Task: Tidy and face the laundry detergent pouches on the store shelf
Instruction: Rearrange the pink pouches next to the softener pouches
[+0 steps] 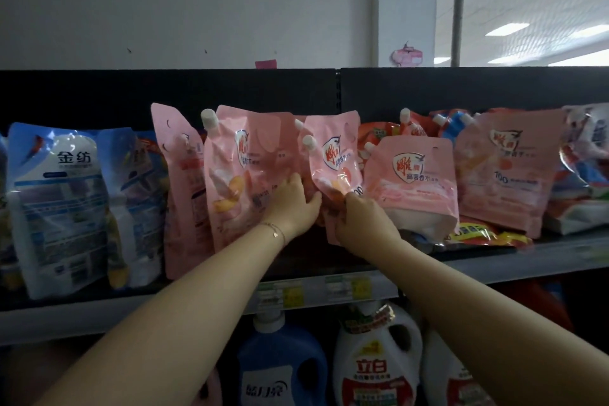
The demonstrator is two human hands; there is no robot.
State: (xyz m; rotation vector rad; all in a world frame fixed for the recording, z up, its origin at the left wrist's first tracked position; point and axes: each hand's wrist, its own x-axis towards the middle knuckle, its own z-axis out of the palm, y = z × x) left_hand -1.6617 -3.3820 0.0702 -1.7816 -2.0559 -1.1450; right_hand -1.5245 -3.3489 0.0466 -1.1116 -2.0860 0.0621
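Several pink detergent pouches stand in a row on the upper shelf (494,265). My left hand (293,204) lies with straight fingers against the front of a large pink pouch (244,168), its thumb touching the middle pink pouch (336,158). My right hand (361,219) grips the lower edge of that middle pouch, which tilts with its white spout up and to the left. A shorter pink pouch (412,181) slumps just to the right. Another pink pouch (179,181) stands edge-on at the left.
Blue and white pouches (56,204) fill the shelf's left end. A bigger pink pouch (507,168) and mixed red and blue pouches (583,168) crowd the right. An orange pouch (484,234) lies flat. Detergent bottles (375,359) stand on the shelf below, behind price tags (316,293).
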